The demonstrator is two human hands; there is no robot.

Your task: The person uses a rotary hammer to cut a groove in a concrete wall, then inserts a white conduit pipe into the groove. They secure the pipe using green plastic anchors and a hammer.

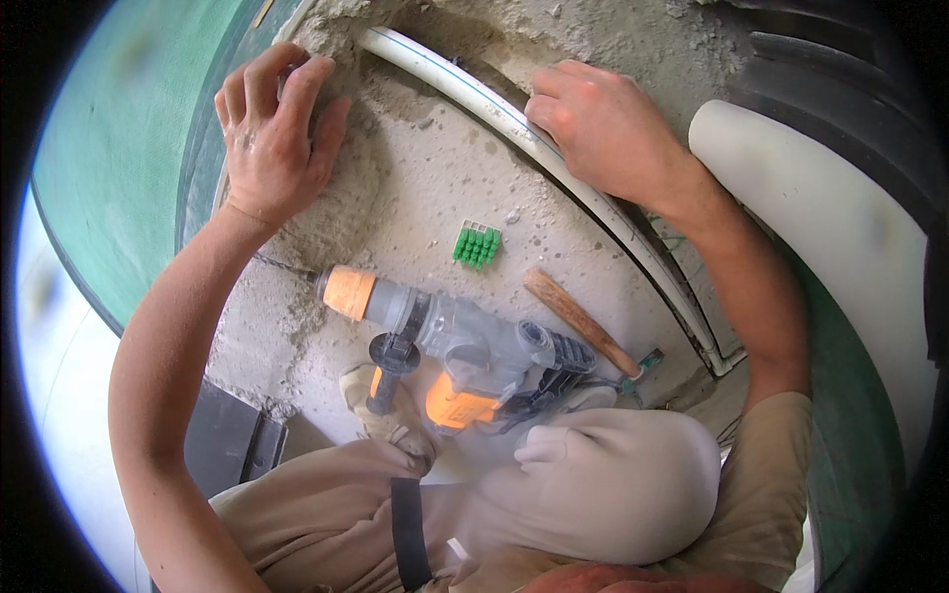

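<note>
Two hands are at work on a rough concrete surface (435,188) strewn with grey rubble; the left hand (272,138) lies with fingers bent and pressed into the loose debris (336,40) at the top edge, and whether it clasps anything underneath cannot be told, since the fingertips are buried in crumbs; the right hand (598,128) rests knuckles-up on one white pipe (465,84), its fingers curled over the pipe's far side, so how firmly it closes is hidden; the pipe runs in a curve from the upper middle down to the right, where it ends near a dark gap. Between the forearms lie one rotary hammer drill (455,341), grey and orange, its bit (282,265) pointing left and partly covered by the left wrist; one small green cluster of plastic connectors (476,244), too small to count singly; and one hammer with a wooden handle (578,321), its head mostly hidden behind the drill and the person's knee (613,474). A work glove (381,410) shows below the drill, partly covered; a dark box (232,445) at lower left is cut off by the arm.
</note>
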